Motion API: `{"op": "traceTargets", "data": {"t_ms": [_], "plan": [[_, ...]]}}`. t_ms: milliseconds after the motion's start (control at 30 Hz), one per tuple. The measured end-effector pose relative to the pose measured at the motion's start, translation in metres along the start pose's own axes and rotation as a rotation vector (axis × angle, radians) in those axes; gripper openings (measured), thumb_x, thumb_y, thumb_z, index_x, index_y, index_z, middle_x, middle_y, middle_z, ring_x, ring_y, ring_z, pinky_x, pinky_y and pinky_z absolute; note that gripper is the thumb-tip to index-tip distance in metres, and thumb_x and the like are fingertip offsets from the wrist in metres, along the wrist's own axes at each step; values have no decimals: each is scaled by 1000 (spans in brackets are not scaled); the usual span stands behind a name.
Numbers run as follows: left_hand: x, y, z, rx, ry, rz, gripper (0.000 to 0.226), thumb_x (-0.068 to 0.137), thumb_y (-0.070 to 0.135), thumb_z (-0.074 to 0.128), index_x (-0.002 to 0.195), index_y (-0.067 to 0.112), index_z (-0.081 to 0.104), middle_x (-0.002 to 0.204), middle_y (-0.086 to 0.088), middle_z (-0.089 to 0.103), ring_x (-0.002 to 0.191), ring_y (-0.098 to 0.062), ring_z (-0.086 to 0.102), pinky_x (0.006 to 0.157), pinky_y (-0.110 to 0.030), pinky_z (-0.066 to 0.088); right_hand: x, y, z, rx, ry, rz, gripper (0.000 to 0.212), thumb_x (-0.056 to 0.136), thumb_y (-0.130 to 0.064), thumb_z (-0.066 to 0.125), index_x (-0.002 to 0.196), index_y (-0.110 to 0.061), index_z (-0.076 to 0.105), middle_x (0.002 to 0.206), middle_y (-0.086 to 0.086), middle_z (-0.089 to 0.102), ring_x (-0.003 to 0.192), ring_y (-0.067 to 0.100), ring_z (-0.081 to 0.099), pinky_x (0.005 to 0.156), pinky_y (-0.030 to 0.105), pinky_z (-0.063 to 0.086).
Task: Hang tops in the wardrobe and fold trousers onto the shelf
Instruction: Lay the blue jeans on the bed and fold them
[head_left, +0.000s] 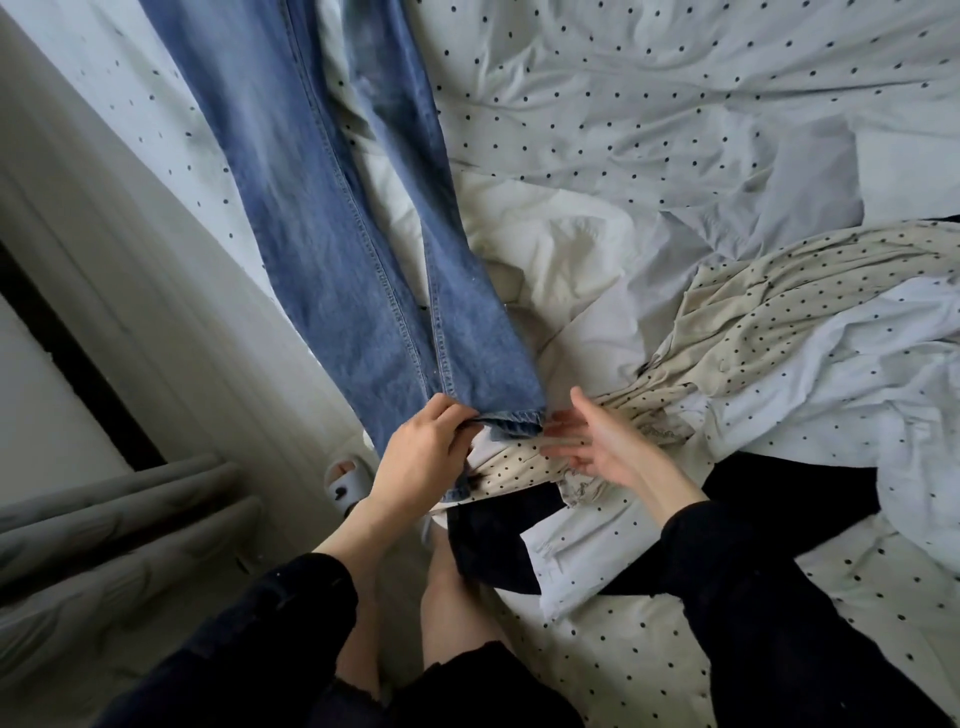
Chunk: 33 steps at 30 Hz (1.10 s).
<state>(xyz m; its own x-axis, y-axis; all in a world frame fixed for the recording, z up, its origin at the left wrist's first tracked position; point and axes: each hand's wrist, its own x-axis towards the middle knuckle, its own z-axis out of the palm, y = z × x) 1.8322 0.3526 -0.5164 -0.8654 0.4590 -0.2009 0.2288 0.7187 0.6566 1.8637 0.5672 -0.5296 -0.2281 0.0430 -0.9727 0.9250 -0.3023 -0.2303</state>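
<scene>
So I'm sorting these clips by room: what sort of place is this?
Most likely a bedroom: blue jeans lie stretched out on a bed with a polka-dot duvet cover, other clothes are piled beside them, and a radiator stands by the wall.

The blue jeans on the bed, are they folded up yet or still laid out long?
Laid out long. The blue jeans stretch full length across the bed, legs together, unfolded. The left hand grips the hem.
</scene>
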Motion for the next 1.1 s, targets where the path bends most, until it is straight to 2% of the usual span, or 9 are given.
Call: {"op": "traceTargets", "data": {"t_ms": [133, 267, 333, 433, 500, 667, 800, 967, 1100], "plan": [[-10, 0, -12, 34, 83, 26, 18, 87, 27, 56, 93, 12, 65, 89, -1, 58, 70, -20, 60, 57, -31, 50, -9, 3, 28, 245, -163, 184, 47, 97, -45, 44, 112, -1, 50, 113, 20, 60, 88, 34, 65, 67, 36, 47], [-14, -10, -25, 133, 114, 84, 25, 89, 32, 48, 92, 14, 66, 88, 1, 60, 74, -20, 53, 64, -35, 48, -9, 1, 54, 696, -54, 182, 14, 95, -15, 51, 91, -2, 50, 93, 17, 56, 78, 27, 53, 66, 36, 40], [-15, -16, -30, 205, 129, 129, 25, 89, 33, 50, 89, 16, 67, 86, 2, 60, 75, -19, 48, 66, -35, 44, -15, -6, 53, 654, 7, 117, 11, 88, 1, 57, 88, -9, 52, 92, 9, 55, 81, 20, 50, 71, 31, 39], [-19, -18, -33, 258, 131, 179, 23, 88, 34, 52, 86, 17, 68, 84, 5, 62, 81, -17, 45, 70, -28, 35, -35, -18, 48, 527, 102, -18, 52, 79, 7, 68, 125, -13, 53, 111, 3, 57, 102, 15, 52, 82, 17, 40], [-19, -17, -29, 244, 83, 196, 25, 86, 33, 51, 85, 17, 69, 82, 5, 62, 81, -16, 49, 73, -26, 34, -24, -20, 38, 603, 107, -72, 42, 86, 3, 60, 126, -9, 53, 109, 5, 61, 94, 17, 56, 80, 17, 46], [-10, 8, -6, 360, -103, 164, 7, 74, 27, 68, 74, 20, 68, 69, 5, 59, 60, -18, 61, 64, -26, 42, -19, -29, 19, 474, 640, -347, 41, 87, 4, 59, 128, -1, 55, 117, 10, 58, 104, 23, 56, 83, 26, 41], [3, 37, 14, 542, -270, 161, 32, 41, 11, 84, 59, 22, 60, 57, 5, 56, 51, -16, 58, 55, -25, 41, -23, -12, -2, 271, 811, -426, 31, 86, 2, 62, 117, 0, 62, 108, 11, 65, 96, 23, 60, 85, 28, 48], [0, 36, 30, 570, -408, 188, 27, 85, 5, 48, 108, 15, 56, 108, -3, 57, 105, -24, 53, 84, -32, 36, -14, 0, -27, 350, 843, -374, 24, 84, 4, 64, 106, -3, 68, 92, 1, 59, 87, 15, 55, 53, 4, 41], [-4, 17, 38, 563, -638, 113, 41, 92, 9, 40, 131, 21, 46, 132, -2, 45, 126, -23, 37, 96, -32, 32, 1, 4, -31, -23, 854, -211, 29, 90, -2, 51, 111, -13, 68, 115, 4, 63, 101, 26, 59, 89, 36, 48]]}}
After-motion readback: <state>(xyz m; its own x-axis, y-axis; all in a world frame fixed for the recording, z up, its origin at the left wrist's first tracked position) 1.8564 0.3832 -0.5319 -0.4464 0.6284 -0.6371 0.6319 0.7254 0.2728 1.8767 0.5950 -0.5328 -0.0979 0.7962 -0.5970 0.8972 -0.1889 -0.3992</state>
